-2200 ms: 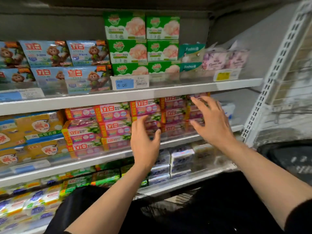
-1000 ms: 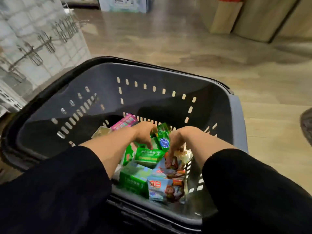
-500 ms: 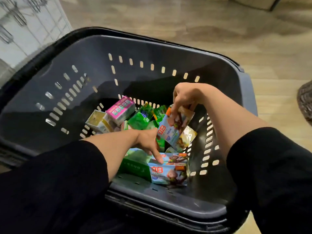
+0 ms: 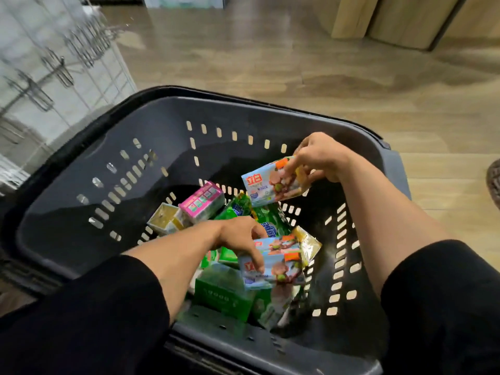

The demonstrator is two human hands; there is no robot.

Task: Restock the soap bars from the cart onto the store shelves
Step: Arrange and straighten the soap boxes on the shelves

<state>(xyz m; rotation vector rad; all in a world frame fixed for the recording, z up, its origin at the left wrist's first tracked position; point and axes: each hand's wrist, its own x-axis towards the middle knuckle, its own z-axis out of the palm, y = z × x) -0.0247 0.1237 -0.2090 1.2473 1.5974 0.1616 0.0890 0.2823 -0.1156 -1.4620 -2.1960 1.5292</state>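
Right hand (image 4: 319, 158) pinches one blue soap pack (image 4: 273, 182) above the cart (image 4: 81, 169); left hand (image 4: 238, 236) seemingly grips another (image 4: 273, 263)

Wood-plank floor (image 4: 311, 63); wire grid rack (image 4: 54, 63) left; wooden panels (image 4: 392, 17) beyond.

A wood-look plank floor (image 4: 284, 63) fills the upper and right part of the view, glossy with soft reflections. On the left stands a white wire grid panel (image 4: 32, 85) carrying several bare metal hooks (image 4: 58, 69) that stick out toward the aisle. At the top right, pale wooden panels (image 4: 400, 20) rise from the floor, with a dark gap between two of them. At the top edge, a light-coloured box or display base (image 4: 184, 1) sits on the floor, too blurred to read. A dark rounded shape (image 4: 493, 182) shows at the right edge.
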